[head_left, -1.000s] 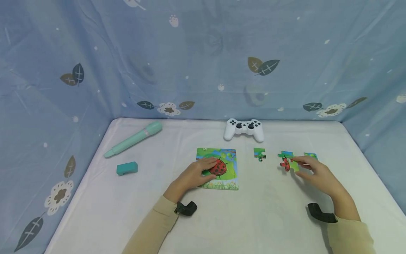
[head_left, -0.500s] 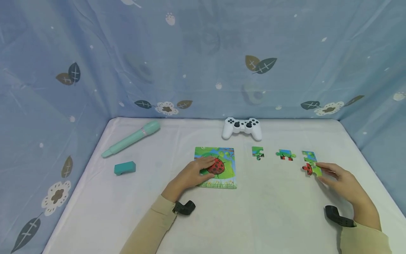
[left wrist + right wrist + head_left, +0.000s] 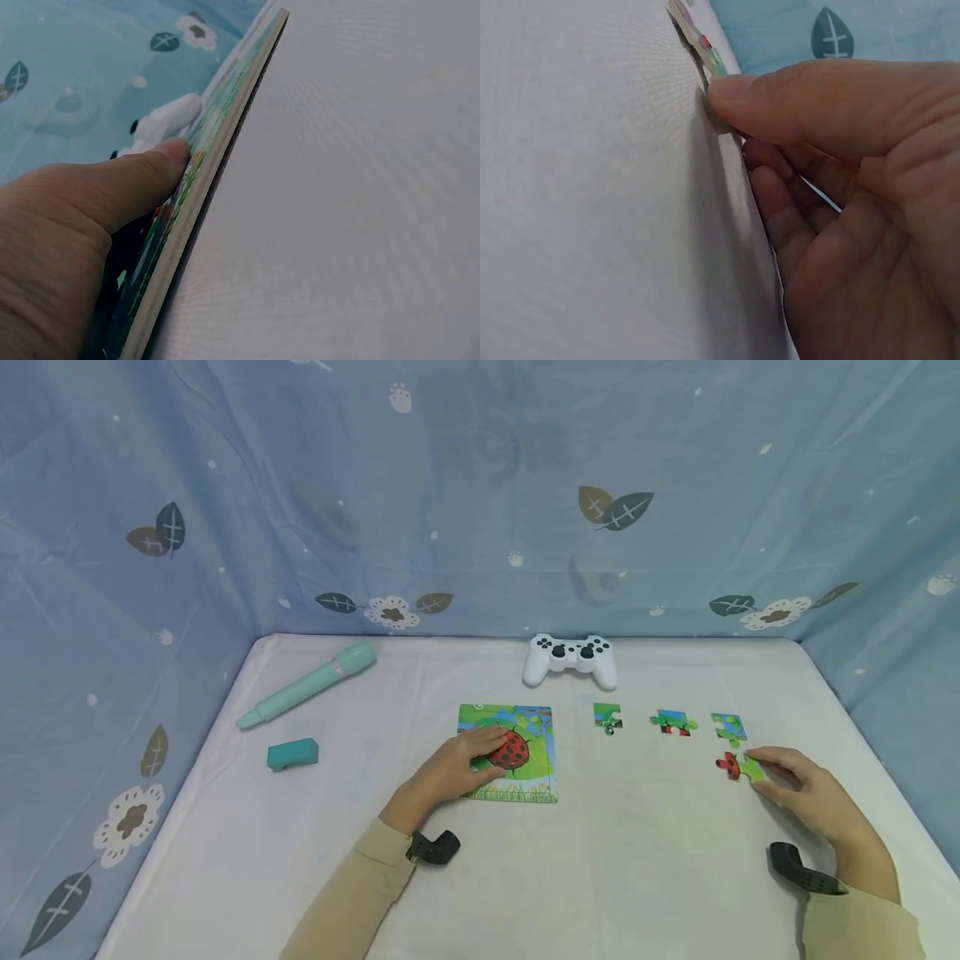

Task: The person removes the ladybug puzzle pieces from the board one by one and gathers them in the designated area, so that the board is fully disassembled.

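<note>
My left hand (image 3: 453,768) rests on the square ladybug puzzle board (image 3: 542,772), its fingers on the left part of the picture. In the left wrist view the thumb (image 3: 161,161) lies over the board's near edge (image 3: 187,232). Over on the right, my right hand (image 3: 806,789) pinches a red and green puzzle piece (image 3: 742,767) by its right side, low over the table. The right wrist view shows the thumb (image 3: 757,97) against that piece's edge. Just behind it lies a blue and green puzzle piece (image 3: 729,727). Two more puzzle pieces, a middle one (image 3: 673,720) and a left one (image 3: 607,715), lie in the same row.
A white game controller (image 3: 570,660) lies at the back, behind the board. To the left are a mint-green microphone-like stick (image 3: 307,685) and a small teal block (image 3: 292,754). Blue patterned cloth (image 3: 480,510) hangs behind the white-covered table (image 3: 600,877) and along its sides.
My right hand has carried the pinched puzzle piece to the right, from beside the middle piece to in front of the rightmost one. The left hand has stayed on the board.
</note>
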`<act>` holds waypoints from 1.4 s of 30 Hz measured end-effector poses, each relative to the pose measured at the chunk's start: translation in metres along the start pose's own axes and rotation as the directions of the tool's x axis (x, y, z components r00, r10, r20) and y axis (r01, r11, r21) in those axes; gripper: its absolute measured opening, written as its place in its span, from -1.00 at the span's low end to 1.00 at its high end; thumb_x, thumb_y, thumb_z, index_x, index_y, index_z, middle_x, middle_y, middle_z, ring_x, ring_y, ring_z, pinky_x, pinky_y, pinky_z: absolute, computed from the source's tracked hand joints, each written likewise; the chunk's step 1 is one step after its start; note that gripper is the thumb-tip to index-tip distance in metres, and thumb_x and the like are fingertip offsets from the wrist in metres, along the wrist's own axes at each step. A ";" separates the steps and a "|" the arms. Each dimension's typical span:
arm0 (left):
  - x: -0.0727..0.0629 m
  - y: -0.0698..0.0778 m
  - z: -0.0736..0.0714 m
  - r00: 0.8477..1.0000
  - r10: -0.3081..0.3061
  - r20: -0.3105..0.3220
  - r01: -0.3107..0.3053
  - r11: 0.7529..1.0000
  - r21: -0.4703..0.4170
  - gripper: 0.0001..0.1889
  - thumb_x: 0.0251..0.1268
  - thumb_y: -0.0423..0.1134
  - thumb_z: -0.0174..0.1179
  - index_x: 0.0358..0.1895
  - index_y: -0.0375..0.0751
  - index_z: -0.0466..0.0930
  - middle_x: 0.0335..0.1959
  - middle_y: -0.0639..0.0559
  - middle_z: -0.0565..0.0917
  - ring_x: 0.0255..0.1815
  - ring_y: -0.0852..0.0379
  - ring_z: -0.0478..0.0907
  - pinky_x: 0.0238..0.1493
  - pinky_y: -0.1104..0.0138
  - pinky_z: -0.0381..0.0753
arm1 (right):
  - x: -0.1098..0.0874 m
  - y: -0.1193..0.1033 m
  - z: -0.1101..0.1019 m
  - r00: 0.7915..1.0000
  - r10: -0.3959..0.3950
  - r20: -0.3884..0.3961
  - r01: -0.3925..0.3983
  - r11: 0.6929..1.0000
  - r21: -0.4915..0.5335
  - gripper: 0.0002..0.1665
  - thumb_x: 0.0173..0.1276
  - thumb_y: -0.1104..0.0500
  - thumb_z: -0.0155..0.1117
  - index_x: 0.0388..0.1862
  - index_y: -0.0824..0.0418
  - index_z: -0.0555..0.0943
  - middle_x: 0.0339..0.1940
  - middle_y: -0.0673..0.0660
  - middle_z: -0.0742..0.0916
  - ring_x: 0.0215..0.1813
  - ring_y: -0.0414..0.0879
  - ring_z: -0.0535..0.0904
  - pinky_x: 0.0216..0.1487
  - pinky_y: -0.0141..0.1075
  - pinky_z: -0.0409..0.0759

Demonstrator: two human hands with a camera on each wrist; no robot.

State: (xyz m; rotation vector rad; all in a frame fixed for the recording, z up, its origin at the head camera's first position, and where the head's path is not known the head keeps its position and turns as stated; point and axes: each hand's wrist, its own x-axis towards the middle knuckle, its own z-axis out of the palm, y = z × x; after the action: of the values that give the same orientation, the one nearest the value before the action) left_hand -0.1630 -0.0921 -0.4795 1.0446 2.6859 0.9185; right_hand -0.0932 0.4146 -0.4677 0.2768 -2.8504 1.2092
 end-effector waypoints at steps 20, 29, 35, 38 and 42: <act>0.000 0.000 0.000 1.000 -0.001 0.002 0.001 1.000 -0.003 -0.37 0.29 0.00 0.19 0.37 -0.19 0.33 0.40 -0.10 0.34 0.44 -0.13 0.22 0.45 0.05 0.22 | -0.003 0.002 -0.002 0.999 0.042 0.031 -0.045 0.995 0.084 -0.36 0.33 0.26 0.23 0.34 0.41 0.30 0.10 -0.51 0.32 0.11 -0.83 0.16 0.00 -0.90 0.21; -0.001 0.003 -0.002 0.999 0.026 -0.024 -0.026 1.000 -0.004 -0.38 0.27 -0.03 0.21 0.34 -0.23 0.35 0.38 -0.12 0.36 0.41 -0.14 0.26 0.43 0.05 0.27 | -0.001 -0.006 -0.003 0.997 0.077 -0.006 -0.077 0.997 0.032 -0.28 0.34 0.18 0.25 0.40 0.37 0.23 0.08 -0.57 0.30 0.08 -0.85 0.13 0.01 -0.92 0.18; -0.001 0.000 0.000 0.999 0.031 -0.044 -0.032 0.999 -0.017 -0.35 0.23 0.01 0.25 0.34 -0.20 0.35 0.37 -0.08 0.37 0.42 -0.09 0.26 0.44 0.09 0.25 | 0.007 -0.029 0.001 0.998 0.012 -0.057 -0.011 1.000 0.017 -0.35 0.34 0.22 0.24 0.38 0.25 0.32 0.16 -0.45 0.39 0.09 -0.77 0.16 -0.01 -0.90 0.18; -0.002 -0.002 0.000 0.996 0.049 -0.078 -0.052 0.998 -0.042 -0.31 0.18 0.02 0.29 0.33 -0.22 0.37 0.37 -0.06 0.39 0.40 -0.08 0.28 0.41 0.10 0.31 | 0.015 -0.047 0.010 0.999 -0.026 -0.038 0.027 0.999 0.034 -0.40 0.32 0.24 0.25 0.33 0.27 0.36 0.13 -0.41 0.44 0.10 -0.74 0.20 -0.02 -0.87 0.22; -0.005 -0.008 -0.003 0.990 0.044 -0.137 -0.052 0.997 -0.060 -0.30 0.13 0.01 0.34 0.30 -0.25 0.41 0.36 -0.04 0.40 0.39 -0.06 0.31 0.37 0.09 0.37 | 0.031 -0.074 0.037 0.995 -0.100 0.004 0.100 0.994 0.043 -0.44 0.30 0.26 0.28 0.26 0.32 0.41 0.15 -0.13 0.53 0.11 -0.71 0.24 0.03 -0.85 0.24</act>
State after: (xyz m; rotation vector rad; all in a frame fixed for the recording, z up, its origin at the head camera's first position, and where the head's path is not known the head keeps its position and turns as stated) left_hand -0.1645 -0.1009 -0.4822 1.0750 2.7295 1.1152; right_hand -0.1091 0.3330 -0.4376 0.4200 -2.7811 1.2531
